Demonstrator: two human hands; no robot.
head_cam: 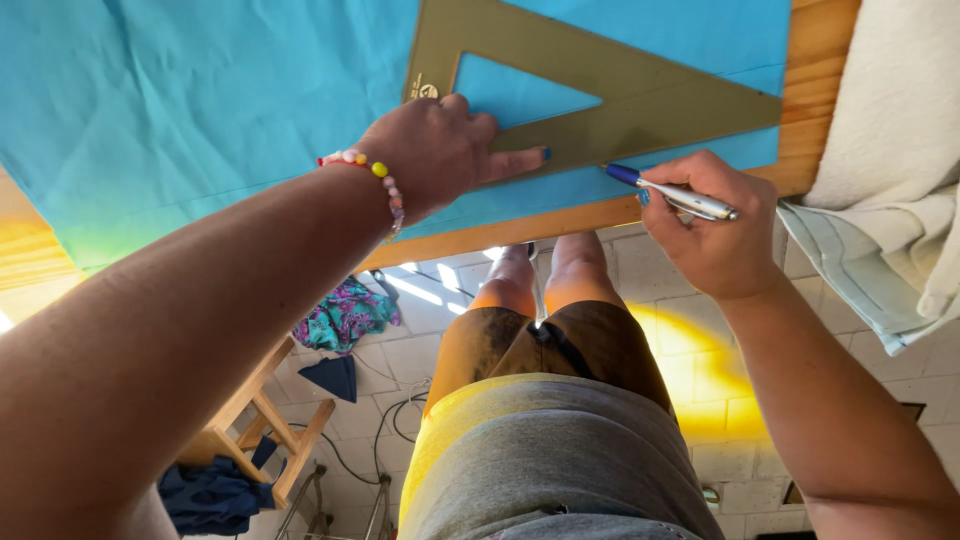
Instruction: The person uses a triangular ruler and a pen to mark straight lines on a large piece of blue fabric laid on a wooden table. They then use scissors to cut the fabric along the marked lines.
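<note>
A sheet of turquoise fabric lies spread on a wooden table. On it rests a large olive-brown set square with a triangular cut-out. My left hand, with a beaded bracelet at the wrist, presses flat on the set square's near edge. My right hand grips a silver pen with a blue tip, its point touching the fabric beside the set square's lower edge.
Cream and pale green cloth is piled at the table's right end. Below the table edge are my legs on a tiled floor, a wooden stool with dark cloth, a patterned cloth heap and loose cables.
</note>
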